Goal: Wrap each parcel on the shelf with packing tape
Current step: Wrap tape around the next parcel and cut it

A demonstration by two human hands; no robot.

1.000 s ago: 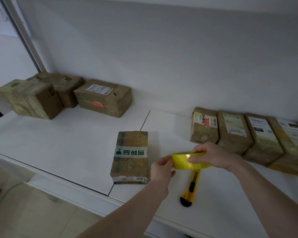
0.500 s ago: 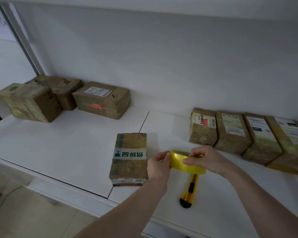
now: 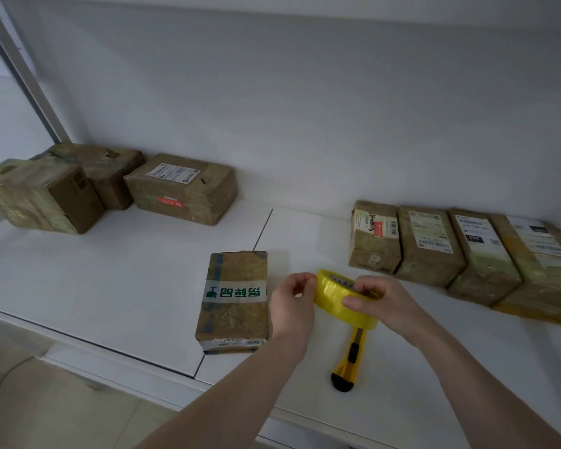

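Gripping the glossy yellow roll of packing tape (image 3: pixel 340 298) in right hand (image 3: pixel 381 304), just right of the brown cardboard parcel (image 3: pixel 237 299) near the white shelf (image 3: pixel 110 286) edge. Left hand (image 3: pixel 293 301) pinching at the roll's rim, likely hunting the tape end. Light, stiff, slick; best held through the core.

Both hands, left hand (image 3: pixel 291 301) and right hand (image 3: pixel 381 301), grip a yellow tape roll (image 3: pixel 332 294) beside a parcel (image 3: pixel 235 301).

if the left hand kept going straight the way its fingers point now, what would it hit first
The left hand curls its fingers rightward, pinching the edge of the yellow packing tape roll, so it meets that roll at once; depth beyond is unclear.
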